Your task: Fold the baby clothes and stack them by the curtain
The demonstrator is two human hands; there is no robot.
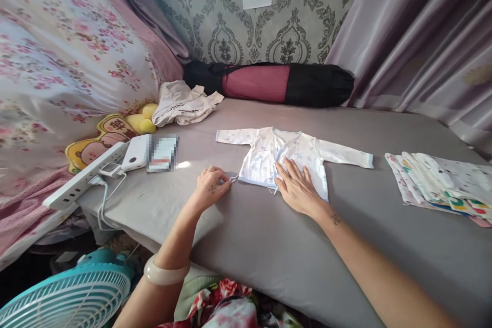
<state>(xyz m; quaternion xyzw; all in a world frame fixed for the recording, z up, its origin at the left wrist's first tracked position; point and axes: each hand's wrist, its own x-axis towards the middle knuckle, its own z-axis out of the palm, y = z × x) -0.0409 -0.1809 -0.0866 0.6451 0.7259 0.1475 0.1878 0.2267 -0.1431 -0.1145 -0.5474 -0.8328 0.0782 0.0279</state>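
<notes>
A small white baby shirt (258, 160) with blue trim and a pale print lies spread on the grey sheet, its sleeves stretched out to both sides. My left hand (211, 187) is closed in a pinch on a thin white tie string (234, 178) at the shirt's lower left corner. Flat on the front of the shirt rests my right hand (299, 187), fingers spread, covering part of the lower right panel. Another short tie string (274, 191) pokes out below the hem beside the right hand.
Folded baby clothes (442, 182) are stacked at right. Crumpled white clothing (186, 104) lies at back left, before a black and maroon rolled bag (255, 83). A power strip (86, 177), white charger (137, 152) and yellow cushion (94, 151) sit left. A turquoise fan (73, 287) stands below the edge.
</notes>
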